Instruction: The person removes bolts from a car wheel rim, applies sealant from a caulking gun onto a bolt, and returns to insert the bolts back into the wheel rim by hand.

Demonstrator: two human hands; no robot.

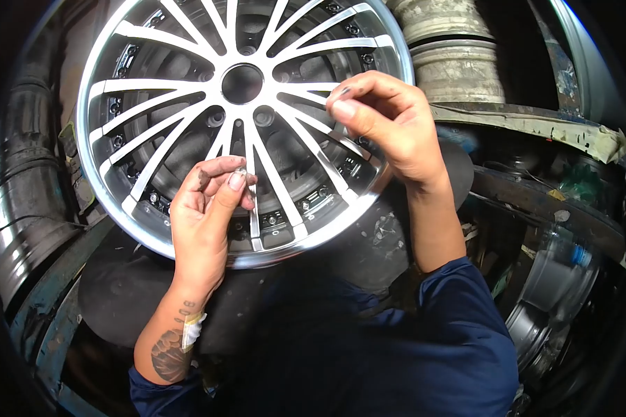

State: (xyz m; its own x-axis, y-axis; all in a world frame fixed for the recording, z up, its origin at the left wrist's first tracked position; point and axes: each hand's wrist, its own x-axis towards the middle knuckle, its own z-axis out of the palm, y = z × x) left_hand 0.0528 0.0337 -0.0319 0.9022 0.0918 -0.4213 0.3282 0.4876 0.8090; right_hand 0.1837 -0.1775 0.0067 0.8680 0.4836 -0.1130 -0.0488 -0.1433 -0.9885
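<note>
- Watching from far off, I see the big silver wheel (238,112) facing me, under both hands. I think small parts could drop through its gaps, so go slowly.
- Dark, shiny metal drums (24,201) stand close on the left. They could bump an elbow.
- Old, dusty rims (459,69) are stacked at the top right, by a ragged ledge (535,124). I'd steer clear of that.
- My right hand (393,132) is over the wheel's right side, thumb and finger close together. I cannot tell if they hold anything.
- My left hand (205,201) is over the lower spokes (275,182). Its thumb and finger seem to pinch a small grey bit (241,171). A soft, steady pinch should work best.
</note>
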